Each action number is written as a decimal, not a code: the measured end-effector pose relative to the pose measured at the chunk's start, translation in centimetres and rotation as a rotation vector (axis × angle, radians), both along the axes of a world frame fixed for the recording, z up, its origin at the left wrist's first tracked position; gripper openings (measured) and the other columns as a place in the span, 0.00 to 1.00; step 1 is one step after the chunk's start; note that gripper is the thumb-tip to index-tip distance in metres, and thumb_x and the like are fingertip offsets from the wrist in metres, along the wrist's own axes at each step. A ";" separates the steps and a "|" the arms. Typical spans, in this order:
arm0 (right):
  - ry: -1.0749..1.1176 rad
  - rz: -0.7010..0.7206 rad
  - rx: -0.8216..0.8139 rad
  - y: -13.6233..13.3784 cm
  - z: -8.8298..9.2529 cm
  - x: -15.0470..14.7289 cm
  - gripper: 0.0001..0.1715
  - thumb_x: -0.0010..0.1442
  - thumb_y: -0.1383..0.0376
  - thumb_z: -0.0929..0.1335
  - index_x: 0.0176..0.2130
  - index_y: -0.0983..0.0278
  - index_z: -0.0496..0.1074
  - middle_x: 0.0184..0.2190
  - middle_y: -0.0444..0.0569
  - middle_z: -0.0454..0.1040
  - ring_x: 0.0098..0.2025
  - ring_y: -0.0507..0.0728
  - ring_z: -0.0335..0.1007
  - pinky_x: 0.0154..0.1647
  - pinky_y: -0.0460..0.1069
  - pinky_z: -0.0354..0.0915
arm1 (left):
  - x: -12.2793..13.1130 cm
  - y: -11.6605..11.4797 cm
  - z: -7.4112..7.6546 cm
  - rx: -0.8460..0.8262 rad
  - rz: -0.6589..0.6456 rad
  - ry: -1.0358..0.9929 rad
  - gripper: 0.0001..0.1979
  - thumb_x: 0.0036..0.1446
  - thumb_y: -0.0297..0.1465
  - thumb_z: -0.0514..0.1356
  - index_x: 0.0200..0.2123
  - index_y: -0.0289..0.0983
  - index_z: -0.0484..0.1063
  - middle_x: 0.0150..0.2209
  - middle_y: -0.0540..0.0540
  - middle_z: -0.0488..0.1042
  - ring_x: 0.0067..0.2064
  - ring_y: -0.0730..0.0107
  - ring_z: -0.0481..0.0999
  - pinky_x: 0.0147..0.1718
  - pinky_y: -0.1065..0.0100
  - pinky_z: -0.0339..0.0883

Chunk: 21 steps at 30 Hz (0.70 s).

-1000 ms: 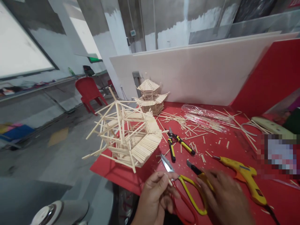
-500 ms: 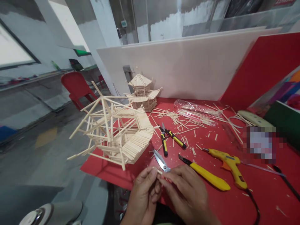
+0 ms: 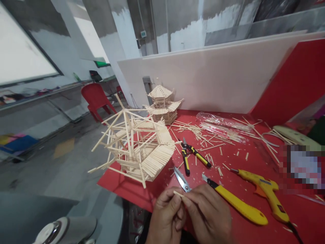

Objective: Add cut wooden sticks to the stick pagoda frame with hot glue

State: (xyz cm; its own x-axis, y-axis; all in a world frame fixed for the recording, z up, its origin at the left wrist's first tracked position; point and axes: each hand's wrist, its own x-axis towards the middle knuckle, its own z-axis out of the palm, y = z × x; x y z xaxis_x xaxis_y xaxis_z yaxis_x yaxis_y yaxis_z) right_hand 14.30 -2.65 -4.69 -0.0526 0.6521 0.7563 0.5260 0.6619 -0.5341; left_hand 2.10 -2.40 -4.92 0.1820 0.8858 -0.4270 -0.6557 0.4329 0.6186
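Note:
Close together at the table's near edge, my left hand (image 3: 166, 213) and my right hand (image 3: 209, 210) pinch a short wooden stick (image 3: 178, 194) between their fingertips. Both hands are closed on it; its right end is partly hidden by the right fingers. Just beyond the fingers lie scissors (image 3: 180, 179) with a bright blade, their handles hidden behind the hands. A yellow utility knife (image 3: 238, 203) rests beside my right hand. To the left stands a partly roofed stick-built pavilion model (image 3: 157, 156), apart from both hands.
Yellow-black cutting pliers (image 3: 186, 159) and a yellow glue gun (image 3: 266, 189) lie on the red tabletop (image 3: 162, 184). Behind are loose sticks (image 3: 193, 130), a plastic-wrapped stick bundle (image 3: 223, 127) and a smaller finished pagoda model (image 3: 162, 105). A metal flask (image 3: 66, 228) stands lower left.
The view has swung left, so the scene sits farther right and slightly lower. Both hands still pinch the small stick, which is turned slightly; the models and tools remain in place.

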 end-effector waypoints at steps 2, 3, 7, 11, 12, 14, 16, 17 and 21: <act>-0.009 0.017 -0.017 -0.1 -0.2 0.0 0.08 0.63 0.76 0.65 0.38 0.65 0.70 0.26 0.47 0.73 0.28 0.52 0.66 0.30 0.48 0.61 | 0.0 0.0 -0.1 0.018 0.005 0.001 0.18 0.37 0.40 0.76 0.26 0.34 0.76 0.13 0.56 0.62 0.15 0.86 0.53 0.13 0.80 0.43; -0.013 0.017 -0.025 -0.2 -0.3 0.1 0.08 0.63 0.76 0.64 0.38 0.65 0.70 0.26 0.46 0.73 0.28 0.52 0.65 0.30 0.48 0.60 | 0.0 0.0 -0.1 0.027 0.010 0.002 0.18 0.38 0.40 0.76 0.25 0.35 0.76 0.13 0.57 0.61 0.15 0.86 0.53 0.13 0.80 0.43; -0.012 -0.074 -0.077 -0.6 -0.4 0.8 0.12 0.65 0.74 0.60 0.32 0.63 0.66 0.24 0.45 0.68 0.27 0.52 0.64 0.29 0.48 0.59 | -0.4 0.3 0.7 0.041 0.073 0.010 0.17 0.40 0.39 0.76 0.24 0.34 0.75 0.15 0.56 0.62 0.15 0.87 0.51 0.13 0.80 0.42; 0.025 -0.091 -0.058 -0.8 0.1 1.1 0.17 0.66 0.74 0.60 0.26 0.61 0.60 0.19 0.41 0.62 0.22 0.50 0.59 0.26 0.46 0.57 | -0.3 0.2 1.6 0.041 0.075 0.030 0.17 0.39 0.38 0.76 0.24 0.33 0.76 0.17 0.55 0.64 0.16 0.87 0.52 0.13 0.80 0.44; 0.041 -0.075 -0.049 -0.8 0.2 1.0 0.15 0.66 0.73 0.62 0.27 0.62 0.63 0.20 0.41 0.64 0.23 0.50 0.60 0.26 0.46 0.58 | -0.2 0.1 1.7 0.031 0.075 0.035 0.17 0.38 0.38 0.76 0.24 0.33 0.76 0.17 0.55 0.66 0.16 0.87 0.53 0.13 0.80 0.44; 0.064 -0.062 -0.049 -0.8 0.3 0.8 0.04 0.64 0.70 0.67 0.35 0.64 0.70 0.25 0.44 0.70 0.27 0.50 0.65 0.29 0.46 0.62 | 0.1 0.0 1.8 -0.004 0.091 0.047 0.18 0.36 0.38 0.77 0.25 0.33 0.76 0.18 0.54 0.68 0.16 0.87 0.54 0.13 0.80 0.45; 0.066 -0.071 -0.048 -0.7 0.2 0.4 0.08 0.61 0.70 0.70 0.43 0.65 0.72 0.30 0.47 0.74 0.31 0.52 0.68 0.32 0.47 0.64 | 0.2 -0.1 1.6 -0.036 0.103 0.054 0.19 0.35 0.37 0.77 0.25 0.34 0.75 0.17 0.55 0.67 0.17 0.86 0.55 0.14 0.80 0.46; 0.062 -0.076 -0.038 -0.7 0.1 0.3 0.10 0.61 0.71 0.70 0.44 0.65 0.73 0.31 0.47 0.75 0.32 0.52 0.68 0.32 0.47 0.64 | 0.3 -0.1 1.6 -0.046 0.097 0.054 0.18 0.36 0.37 0.77 0.25 0.35 0.75 0.16 0.56 0.65 0.17 0.85 0.55 0.14 0.80 0.46; 0.058 -0.054 -0.016 -0.5 -0.2 0.2 0.09 0.60 0.75 0.69 0.42 0.66 0.74 0.29 0.47 0.74 0.31 0.52 0.67 0.32 0.48 0.63 | 0.4 -0.2 1.4 -0.055 0.077 0.052 0.19 0.37 0.38 0.77 0.24 0.35 0.73 0.13 0.57 0.62 0.16 0.84 0.53 0.14 0.79 0.46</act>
State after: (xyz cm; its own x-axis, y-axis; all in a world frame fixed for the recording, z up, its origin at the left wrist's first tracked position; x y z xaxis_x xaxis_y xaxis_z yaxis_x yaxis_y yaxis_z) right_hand 14.49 -3.14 -4.87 0.0263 0.6651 0.7463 0.5285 0.6244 -0.5752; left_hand 2.49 -2.56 -3.53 0.0910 0.8714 -0.4821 -0.6561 0.4167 0.6292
